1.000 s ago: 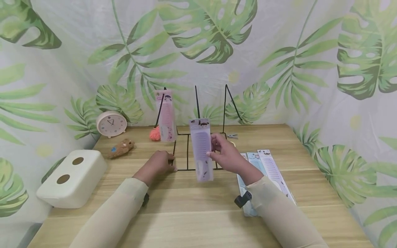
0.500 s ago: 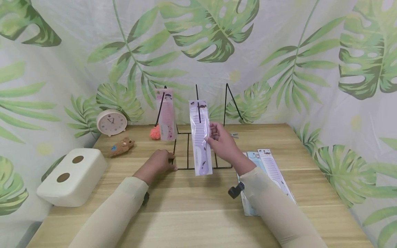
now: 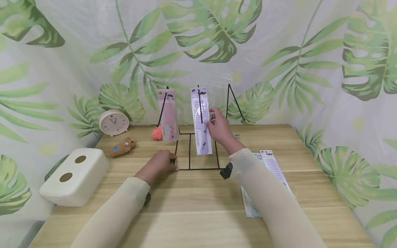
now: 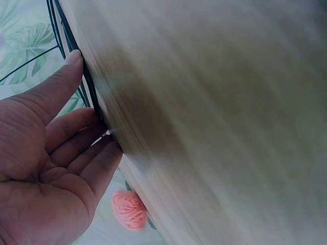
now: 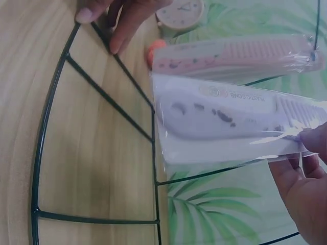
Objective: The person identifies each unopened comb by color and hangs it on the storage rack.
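Observation:
A purple plastic comb (image 3: 202, 139) in a clear packet hangs at the middle hook of a black wire display rack (image 3: 190, 151); the hook's prong passes in front of its header card. My right hand (image 3: 219, 128) pinches the packet's right edge between thumb and fingers, which the right wrist view also shows on the comb packet (image 5: 204, 115). On the rack's front left corner, my left hand (image 3: 159, 164) grips the base wire, thumb and fingers spread along it in the left wrist view. A pink packaged comb (image 3: 169, 119) hangs from the left hook.
Several packaged combs (image 3: 274, 168) lie right of the rack, partly under my right forearm. The right hook (image 3: 237, 103) bears nothing. At the left are a white box with two holes (image 3: 74, 177), a brown bear toy (image 3: 124, 147), a clock (image 3: 114, 123) and an orange yarn ball (image 3: 157, 133).
My right hand has raised the purple comb packet and pushed it back along the middle hook; the prong now shows in front of the card. My left hand has stayed at the rack's corner.

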A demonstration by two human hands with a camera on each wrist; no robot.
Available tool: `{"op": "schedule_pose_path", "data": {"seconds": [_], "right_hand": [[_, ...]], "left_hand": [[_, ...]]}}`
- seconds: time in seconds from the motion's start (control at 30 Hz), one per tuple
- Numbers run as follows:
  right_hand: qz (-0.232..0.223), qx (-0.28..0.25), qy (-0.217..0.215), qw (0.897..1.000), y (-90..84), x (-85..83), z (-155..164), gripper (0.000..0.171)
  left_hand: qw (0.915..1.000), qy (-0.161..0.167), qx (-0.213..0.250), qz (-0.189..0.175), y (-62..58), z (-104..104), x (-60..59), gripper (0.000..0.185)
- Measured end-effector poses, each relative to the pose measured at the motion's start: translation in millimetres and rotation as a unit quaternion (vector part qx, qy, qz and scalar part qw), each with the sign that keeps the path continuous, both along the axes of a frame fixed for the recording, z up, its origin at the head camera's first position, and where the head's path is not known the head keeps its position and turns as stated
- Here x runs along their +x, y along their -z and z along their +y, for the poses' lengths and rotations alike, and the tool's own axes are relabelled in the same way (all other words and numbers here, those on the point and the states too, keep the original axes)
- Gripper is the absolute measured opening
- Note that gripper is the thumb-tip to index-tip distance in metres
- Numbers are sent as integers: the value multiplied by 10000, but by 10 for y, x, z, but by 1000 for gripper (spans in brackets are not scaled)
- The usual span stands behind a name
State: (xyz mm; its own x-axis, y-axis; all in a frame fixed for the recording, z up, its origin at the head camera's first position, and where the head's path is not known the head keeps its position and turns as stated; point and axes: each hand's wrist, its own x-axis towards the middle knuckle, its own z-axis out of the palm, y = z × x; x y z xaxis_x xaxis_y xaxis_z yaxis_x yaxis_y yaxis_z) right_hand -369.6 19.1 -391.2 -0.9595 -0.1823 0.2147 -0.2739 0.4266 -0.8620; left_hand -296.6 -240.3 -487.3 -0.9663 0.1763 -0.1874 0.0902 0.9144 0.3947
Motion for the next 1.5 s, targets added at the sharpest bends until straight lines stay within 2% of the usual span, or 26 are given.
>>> {"op": "schedule_pose_path", "data": {"seconds": [0.23,0.6,1.13,1.3,1.5], "right_hand": [[-237,220,22,9995,104,-139,-71,52],[-44,650,59,9979,132,-306,-89,44],[-192,87,72,9998,143,-349,-61,38],[-322,114,71,9994,162,-340,-77,39],[-209,94,-15,9997,209,-355,-56,37]], "left_hand": [[10000,75,-51,-11,27,13,17,60],[9999,46,-100,116,-5,39,-18,61],[9999,-9,-114,-20,6,15,-43,62],[9999,-12,-107,-36,10,6,-30,61],[9999,-47,-95,-19,1,5,-18,60]]}}
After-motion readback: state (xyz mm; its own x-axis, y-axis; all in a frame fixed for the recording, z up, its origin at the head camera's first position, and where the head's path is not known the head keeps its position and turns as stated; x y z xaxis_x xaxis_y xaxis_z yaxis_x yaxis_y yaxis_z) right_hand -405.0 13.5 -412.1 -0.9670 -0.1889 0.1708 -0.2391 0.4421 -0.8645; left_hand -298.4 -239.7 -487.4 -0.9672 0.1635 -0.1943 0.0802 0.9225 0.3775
